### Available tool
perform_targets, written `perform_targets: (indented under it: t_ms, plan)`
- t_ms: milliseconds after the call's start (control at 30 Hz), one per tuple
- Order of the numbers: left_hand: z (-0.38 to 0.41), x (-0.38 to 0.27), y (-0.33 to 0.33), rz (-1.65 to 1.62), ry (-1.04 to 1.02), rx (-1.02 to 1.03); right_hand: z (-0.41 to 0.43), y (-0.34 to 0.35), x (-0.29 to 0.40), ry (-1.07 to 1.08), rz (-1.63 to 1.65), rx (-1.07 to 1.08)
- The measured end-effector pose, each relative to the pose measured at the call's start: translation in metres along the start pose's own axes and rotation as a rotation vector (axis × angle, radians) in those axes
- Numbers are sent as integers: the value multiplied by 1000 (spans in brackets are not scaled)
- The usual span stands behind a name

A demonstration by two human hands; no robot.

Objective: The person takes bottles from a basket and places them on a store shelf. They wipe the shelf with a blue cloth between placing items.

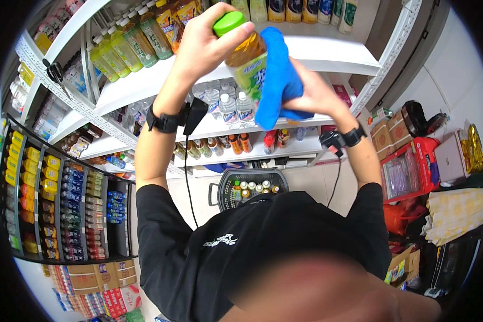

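A plastic drink bottle [247, 66] with a green cap and a green label is tilted in front of a white shelf. My left hand [203, 44] grips it near the cap, thumb and fingers about the neck. My right hand [310, 92] holds a blue cloth [279, 80] pressed against the side of the bottle. The cloth hides part of the label and the lower end of the bottle.
A white metal shelf rack [330, 50] carries rows of bottles. On the floor a dark plastic basket [225, 177] contains several bottles. Stocked drink racks [64, 201] line the left. Cartons [382, 137] and a red display box [420, 161] are on the right.
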State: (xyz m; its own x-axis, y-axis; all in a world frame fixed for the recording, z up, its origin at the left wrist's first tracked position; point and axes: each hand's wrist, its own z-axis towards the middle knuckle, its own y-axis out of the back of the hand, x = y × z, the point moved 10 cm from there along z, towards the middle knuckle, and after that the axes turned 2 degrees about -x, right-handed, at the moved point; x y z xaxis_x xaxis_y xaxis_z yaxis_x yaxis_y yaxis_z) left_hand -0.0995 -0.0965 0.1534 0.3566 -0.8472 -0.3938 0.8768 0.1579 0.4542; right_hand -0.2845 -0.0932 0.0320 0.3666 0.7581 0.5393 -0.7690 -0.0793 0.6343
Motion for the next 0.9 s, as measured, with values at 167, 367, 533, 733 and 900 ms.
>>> perform_targets:
  t_ms: [167,367,533,733,900]
  plan:
    - [59,42,-10,332,-56,13,40,85,-12,230,-793,-242]
    - [98,128,-12,397,141,48,86,95,-116,13,-1246,-77]
    - [103,157,-12,396,45,21,120,97,-122,-59,-1075,-82]
    - [82,153,-9,375,29,-38,168,68,5,510,-891,-306]
    - [36,160,18,246,68,-165,206,18,15,508,-898,-159]
